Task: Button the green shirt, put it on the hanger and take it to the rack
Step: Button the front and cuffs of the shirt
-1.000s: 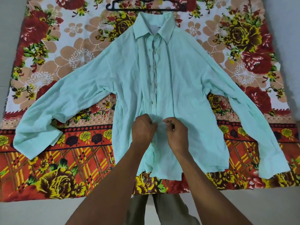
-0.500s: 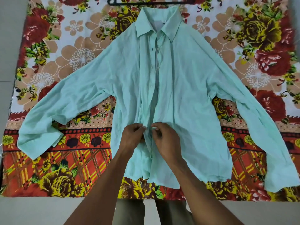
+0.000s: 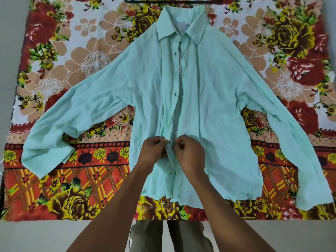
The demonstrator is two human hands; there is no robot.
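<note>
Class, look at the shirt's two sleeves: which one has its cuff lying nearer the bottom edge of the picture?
The sleeve on the picture's right: its cuff reaches below the shirt's hem, while the other sleeve's cuff stops higher.

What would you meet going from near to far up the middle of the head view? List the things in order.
Trousers → floral cloth edge → green shirt hem → left hand and right hand pinching its front edges → collar → black hanger.

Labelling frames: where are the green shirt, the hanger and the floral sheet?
green shirt [image 3: 218,110], head view, right chest panel.
hanger [image 3: 172,1], head view, black bottom bar.
floral sheet [image 3: 54,188], head view, plaid border.
</note>
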